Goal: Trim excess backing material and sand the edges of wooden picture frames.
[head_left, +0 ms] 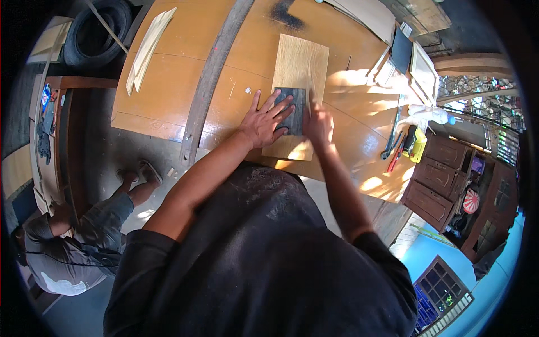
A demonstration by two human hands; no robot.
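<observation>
- Dark piece (298, 115) lies flat beneath the spread fingers of the left hand (264, 124), on top of a light wooden board (303, 59).
- Left fingers are wide apart, touching the dark piece.
- Right hand (320, 126) is curled and blurred, just right of the left fingertips, by the dark piece's edge; I cannot tell whether its fingers hold anything.
- Board reaches beyond both hands' fingers, across a brown table (353, 132).
- Left of the left fingers lies a long grey bar (216, 64).
- Well right of the right fingers lies a red-handled tool (396, 156).
</observation>
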